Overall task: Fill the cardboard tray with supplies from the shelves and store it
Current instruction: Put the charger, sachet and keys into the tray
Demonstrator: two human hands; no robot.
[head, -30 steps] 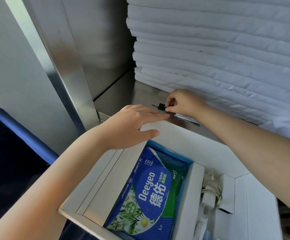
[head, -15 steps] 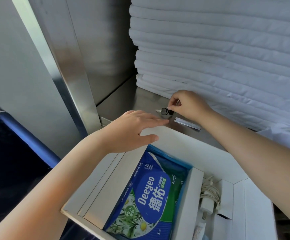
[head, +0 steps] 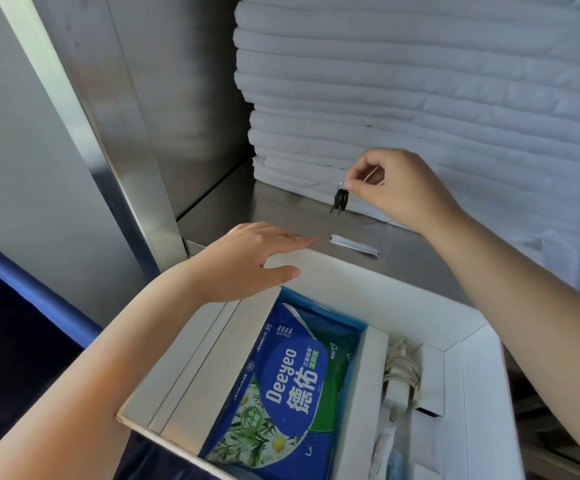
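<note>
A white cardboard tray (head: pixel 378 282) sits at the front edge of a steel shelf (head: pixel 281 206). Its left compartment holds a blue and green wipes pack (head: pixel 292 382); a narrow right compartment holds a white charger with coiled cable (head: pixel 401 375). My right hand (head: pixel 396 188) pinches a small ring of black keys (head: pixel 340 199) and holds it dangling above the shelf. My left hand (head: pixel 250 261) hovers flat, fingers straight, over the tray's far left corner. A small white sachet (head: pixel 353 244) lies on the shelf just behind the tray.
A tall stack of folded white linen (head: pixel 420 91) fills the back and right of the shelf. A steel upright (head: pixel 108 133) and side panel stand to the left. A blue bar (head: pixel 35 292) runs below on the left.
My right hand lifted the black keys off the shelf and moved up and right; they now hang free. The left hand stayed over the tray corner.
</note>
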